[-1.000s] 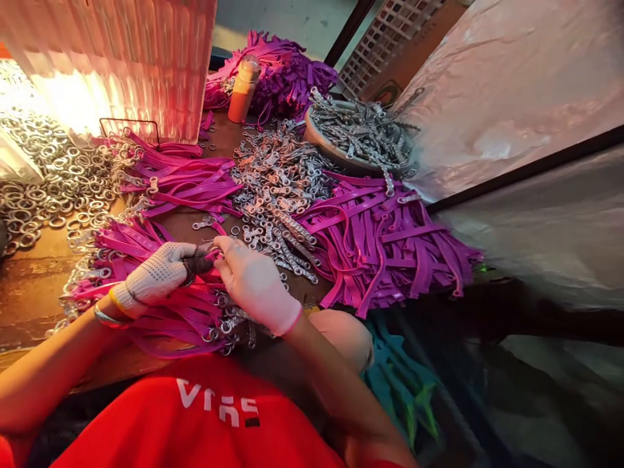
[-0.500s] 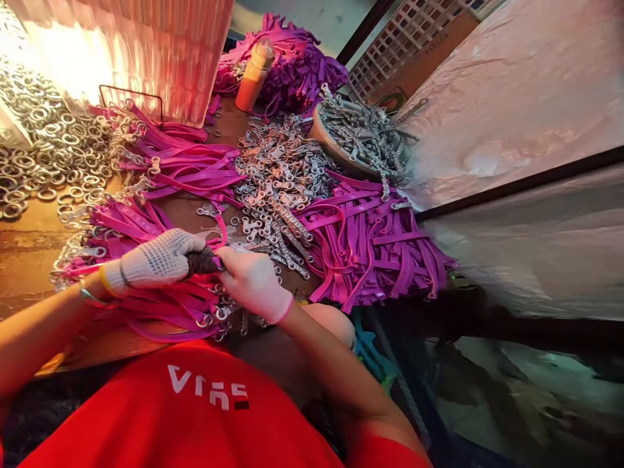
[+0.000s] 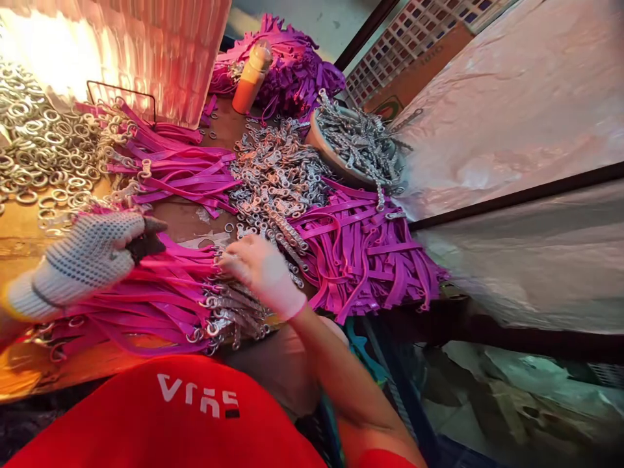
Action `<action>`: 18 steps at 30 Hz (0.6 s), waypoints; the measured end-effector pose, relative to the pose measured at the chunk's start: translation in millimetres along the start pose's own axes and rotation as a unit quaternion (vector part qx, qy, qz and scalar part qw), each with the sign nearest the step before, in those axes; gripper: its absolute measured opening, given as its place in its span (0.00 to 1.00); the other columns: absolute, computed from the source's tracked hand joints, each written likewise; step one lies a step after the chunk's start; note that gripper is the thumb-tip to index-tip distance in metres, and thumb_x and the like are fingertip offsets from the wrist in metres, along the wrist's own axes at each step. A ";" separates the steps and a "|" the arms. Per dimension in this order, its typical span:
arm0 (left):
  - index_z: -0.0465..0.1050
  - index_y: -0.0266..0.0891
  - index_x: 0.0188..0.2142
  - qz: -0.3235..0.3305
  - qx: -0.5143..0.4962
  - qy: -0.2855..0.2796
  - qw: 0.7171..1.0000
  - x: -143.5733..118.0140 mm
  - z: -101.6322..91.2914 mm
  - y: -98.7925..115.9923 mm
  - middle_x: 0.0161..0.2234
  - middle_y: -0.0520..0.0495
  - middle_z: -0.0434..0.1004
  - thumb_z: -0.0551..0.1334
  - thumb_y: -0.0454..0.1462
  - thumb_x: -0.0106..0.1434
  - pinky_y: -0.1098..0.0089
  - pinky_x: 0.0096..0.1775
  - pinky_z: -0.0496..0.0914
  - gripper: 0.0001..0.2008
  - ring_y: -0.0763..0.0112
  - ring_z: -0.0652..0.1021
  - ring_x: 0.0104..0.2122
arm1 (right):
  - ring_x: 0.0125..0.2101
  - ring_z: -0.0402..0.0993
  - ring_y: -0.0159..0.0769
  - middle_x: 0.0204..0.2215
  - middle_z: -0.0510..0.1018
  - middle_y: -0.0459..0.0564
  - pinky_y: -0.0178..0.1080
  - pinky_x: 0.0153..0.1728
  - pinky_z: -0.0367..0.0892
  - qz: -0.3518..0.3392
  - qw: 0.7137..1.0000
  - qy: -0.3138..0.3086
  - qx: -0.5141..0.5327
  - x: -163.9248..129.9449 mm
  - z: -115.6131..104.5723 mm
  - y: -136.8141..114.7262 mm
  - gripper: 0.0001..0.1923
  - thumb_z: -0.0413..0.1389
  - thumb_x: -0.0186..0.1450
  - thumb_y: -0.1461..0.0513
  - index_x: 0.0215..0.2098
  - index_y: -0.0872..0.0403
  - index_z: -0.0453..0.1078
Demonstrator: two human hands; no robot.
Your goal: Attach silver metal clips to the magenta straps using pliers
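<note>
My left hand, in a dotted knit glove with dark fingertips, hovers over the left part of a pile of magenta straps. Its thumb and fingers are apart, with nothing visible between them. My right hand, in a thin white glove, is at the right end of that pile, beside the small metal links and rings on the strap ends. Blur smears its bent fingers, so whether they pinch anything is unclear. A second bundle of magenta straps lies further back.
Loose metal rings cover the far left. Metal connectors are heaped mid-table, beside a bowl of chain pieces. More magenta straps lie right. Behind stand an orange bottle and another strap heap.
My hands were together, gripping a magenta strap between them. They have parted: the left has moved left over the pile, the right slightly right. The strap is no longer stretched between them.
</note>
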State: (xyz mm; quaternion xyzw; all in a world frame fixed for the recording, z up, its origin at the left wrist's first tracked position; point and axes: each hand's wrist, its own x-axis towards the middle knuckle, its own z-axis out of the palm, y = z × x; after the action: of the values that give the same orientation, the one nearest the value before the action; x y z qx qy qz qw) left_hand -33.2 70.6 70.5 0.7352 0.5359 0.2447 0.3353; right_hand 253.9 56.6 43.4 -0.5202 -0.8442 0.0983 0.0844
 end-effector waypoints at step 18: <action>0.72 0.36 0.59 -0.291 -0.675 -0.187 0.652 -8.8 56.5 15.1 0.52 0.33 0.77 0.59 0.29 0.62 0.84 0.14 0.55 0.25 0.80 0.73 0.22 | 0.36 0.73 0.40 0.36 0.78 0.54 0.41 0.42 0.67 0.240 0.944 0.219 0.049 24.7 18.2 97.1 0.09 0.50 0.66 0.63 0.42 0.55 0.71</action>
State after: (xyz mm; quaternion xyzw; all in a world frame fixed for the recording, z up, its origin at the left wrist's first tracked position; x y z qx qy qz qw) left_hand 14.1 46.2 44.9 0.1424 0.3351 0.2865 0.8862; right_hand 322.1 120.0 2.2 -0.7111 -0.6493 0.0403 0.2666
